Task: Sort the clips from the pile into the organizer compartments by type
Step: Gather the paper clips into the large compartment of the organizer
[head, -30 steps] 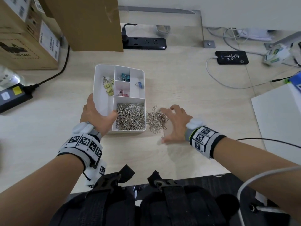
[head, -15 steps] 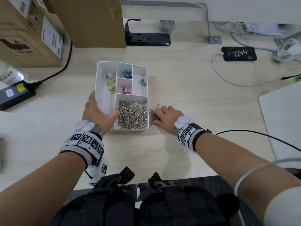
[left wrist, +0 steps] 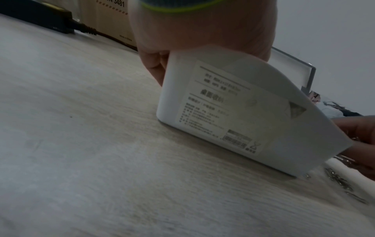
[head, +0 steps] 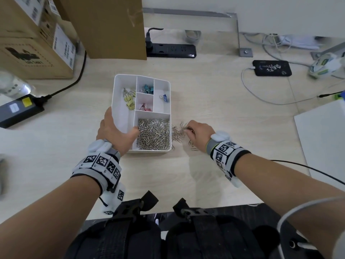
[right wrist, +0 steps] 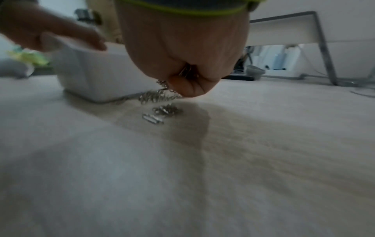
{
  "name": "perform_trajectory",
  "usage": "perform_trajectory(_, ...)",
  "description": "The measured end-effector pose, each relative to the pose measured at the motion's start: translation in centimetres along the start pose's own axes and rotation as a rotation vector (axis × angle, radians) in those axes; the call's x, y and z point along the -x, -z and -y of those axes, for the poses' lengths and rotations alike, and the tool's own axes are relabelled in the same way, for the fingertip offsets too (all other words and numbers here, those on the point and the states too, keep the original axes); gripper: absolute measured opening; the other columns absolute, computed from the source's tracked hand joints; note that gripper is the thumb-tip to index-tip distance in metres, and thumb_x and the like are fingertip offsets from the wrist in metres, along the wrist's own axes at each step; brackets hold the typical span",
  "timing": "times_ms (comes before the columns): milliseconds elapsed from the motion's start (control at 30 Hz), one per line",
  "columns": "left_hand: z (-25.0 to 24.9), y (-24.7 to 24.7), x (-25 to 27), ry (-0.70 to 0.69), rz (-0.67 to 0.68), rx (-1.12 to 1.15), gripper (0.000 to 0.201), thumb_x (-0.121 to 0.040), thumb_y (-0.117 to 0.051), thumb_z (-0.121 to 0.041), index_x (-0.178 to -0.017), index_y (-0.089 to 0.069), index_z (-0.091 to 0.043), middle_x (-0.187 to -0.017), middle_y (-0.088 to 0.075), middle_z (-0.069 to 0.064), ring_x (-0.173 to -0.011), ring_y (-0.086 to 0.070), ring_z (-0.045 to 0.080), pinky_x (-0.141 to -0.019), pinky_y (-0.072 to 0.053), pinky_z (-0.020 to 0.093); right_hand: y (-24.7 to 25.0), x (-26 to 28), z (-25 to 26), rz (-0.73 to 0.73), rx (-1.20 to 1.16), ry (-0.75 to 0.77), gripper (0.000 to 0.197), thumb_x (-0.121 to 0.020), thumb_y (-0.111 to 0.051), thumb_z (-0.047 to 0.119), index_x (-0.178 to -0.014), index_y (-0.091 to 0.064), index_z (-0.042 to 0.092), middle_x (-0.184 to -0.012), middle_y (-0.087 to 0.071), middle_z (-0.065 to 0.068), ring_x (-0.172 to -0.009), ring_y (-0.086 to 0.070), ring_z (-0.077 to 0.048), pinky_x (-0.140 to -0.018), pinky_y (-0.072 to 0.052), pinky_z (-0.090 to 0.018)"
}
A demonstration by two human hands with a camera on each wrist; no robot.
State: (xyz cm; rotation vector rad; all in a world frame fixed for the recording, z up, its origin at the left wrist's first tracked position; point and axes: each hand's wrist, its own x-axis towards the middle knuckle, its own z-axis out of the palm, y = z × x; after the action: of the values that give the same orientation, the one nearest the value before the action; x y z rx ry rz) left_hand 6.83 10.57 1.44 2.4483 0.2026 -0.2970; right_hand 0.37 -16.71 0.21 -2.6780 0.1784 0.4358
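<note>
clenching a bunch of silver paper clips [head: 178,132], the right hand [head: 200,136] hangs just above the counter [head: 214,101]; in the right wrist view metal shows between its curled fingers [right wrist: 182,86] and a tangled chain of clips dangles from this grip. under and just to the left of that hand, the rest of the loose pile lies against the outer wall of the white organizer [head: 119,85], with a few strays on the counter below the hand.

the left hand [head: 114,132] grasps the organizer's near left corner: thumb over the rim, resting inside by the compartment divider, fingers against the outside wall. in the left wrist view the near wall carries a pale printed label [left wrist: 223,110], its text too blurred to read.

right of the left thumb, the large near compartment is heaped with thin silver paper clips [head: 154,134]. beyond that grip, the long left compartment holds yellow binder clips [head: 129,101]; the two small middle compartments hold teal binder clips [head: 147,89] and pink binder clips [head: 145,107]; the far right compartment holds a single blue binder clip [head: 164,97].
</note>
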Motion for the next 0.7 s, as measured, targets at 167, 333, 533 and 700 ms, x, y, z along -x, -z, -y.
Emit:
perform_trajectory(167,0.1,-0.1,-0.1,0.002,0.004,-0.003,0.099,-0.065,-0.062,-0.061,-0.149,-0.02,-0.031,-0.134,-0.052,0.009,-0.114,-0.055,0.035,-0.091,-0.05,0.051,2.1,-0.4,1.5,-0.151,-0.207,-0.071,0.026,-0.096,-0.05,0.035,-0.098,-0.056,0.009,-0.073,-0.06,-0.008,-0.066,-0.056,-0.03,-0.061,-0.045,-0.035)
perform_trajectory(333,0.1,0.0,-0.1,0.002,-0.003,-0.012,0.099,-0.064,-0.063,-0.061,-0.149,-0.02,-0.032,-0.133,-0.052,0.01,-0.113,-0.055,0.037,-0.091,-0.05,0.052,3.3,-1.4,5.3,-0.191,-0.343,0.016,0.018,-0.095,-0.052,0.033,-0.09,-0.055,0.016,-0.066,-0.057,0.001,-0.058,-0.052,-0.02,-0.053,-0.037,-0.026)
perform_trajectory(533,0.0,-0.1,-0.1,-0.005,-0.004,-0.005,0.099,-0.061,-0.063,-0.06,-0.147,-0.023,-0.032,-0.129,-0.054,0.01,-0.11,-0.057,0.037,-0.088,-0.051,0.053,1.3,-2.5,9.9,-0.026,-0.323,0.073,0.029,-0.09,-0.057,0.043,-0.105,-0.063,0.019,-0.097,-0.071,-0.003,-0.087,-0.065,-0.022,-0.08,-0.051,-0.032)
perform_trajectory(700,0.1,-0.1,-0.3,-0.016,-0.009,-0.013,0.097,-0.061,-0.064,-0.06,-0.146,-0.025,-0.031,-0.126,-0.056,0.008,-0.106,-0.058,0.036,-0.085,-0.053,0.052,1.0,-2.9,10.3,0.082,-0.36,0.037,0.038,-0.096,-0.048,0.038,-0.129,-0.055,0.019,-0.117,-0.067,-0.005,-0.108,-0.061,-0.023,-0.091,-0.044,-0.027)
